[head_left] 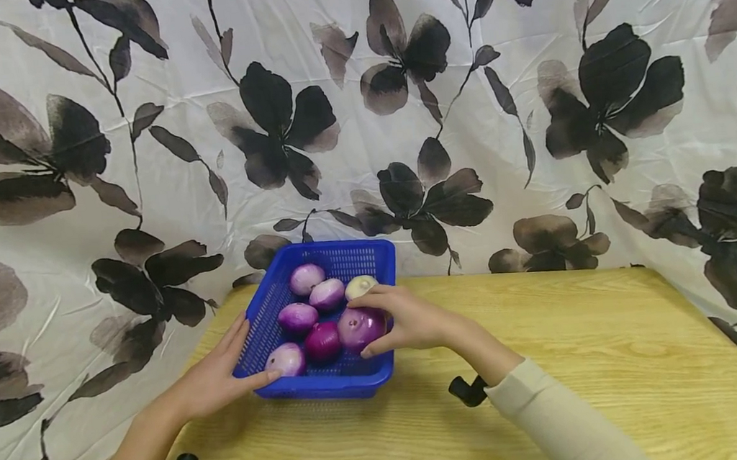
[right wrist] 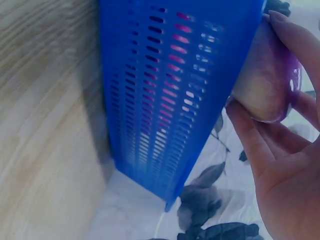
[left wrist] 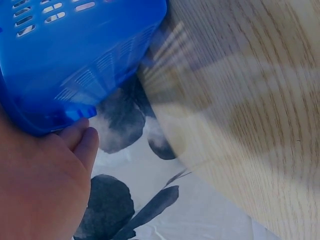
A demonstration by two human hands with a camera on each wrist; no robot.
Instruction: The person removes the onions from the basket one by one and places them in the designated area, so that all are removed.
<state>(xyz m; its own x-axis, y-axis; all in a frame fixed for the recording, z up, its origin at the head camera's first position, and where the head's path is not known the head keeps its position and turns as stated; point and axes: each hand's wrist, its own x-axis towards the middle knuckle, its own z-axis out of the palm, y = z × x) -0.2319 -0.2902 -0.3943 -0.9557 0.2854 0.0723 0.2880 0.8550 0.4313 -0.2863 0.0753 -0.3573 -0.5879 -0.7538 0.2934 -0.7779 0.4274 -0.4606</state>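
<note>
A blue plastic basket [head_left: 325, 390] with slotted walls stands at the table's far left part, holding several red onions [head_left: 298, 318] and one pale onion [head_left: 358, 286]. My left hand [head_left: 214, 379] grips the basket's left rim, its thumb reaching over the front corner near a red onion. In the left wrist view, fingertips [left wrist: 86, 142] show against the basket's outer side. A larger red onion [head_left: 358, 330] is in my right hand [head_left: 414, 316], between thumb and fingers. The right wrist view shows this onion [right wrist: 265, 80] above the basket's rim; the palm is outside the wall.
The wood-grain table [head_left: 548, 360] extends to the right of the basket. A white cloth [head_left: 498, 140] with dark flowers hangs behind the table and along its sides. Black pieces [head_left: 468, 391] are at both wrists.
</note>
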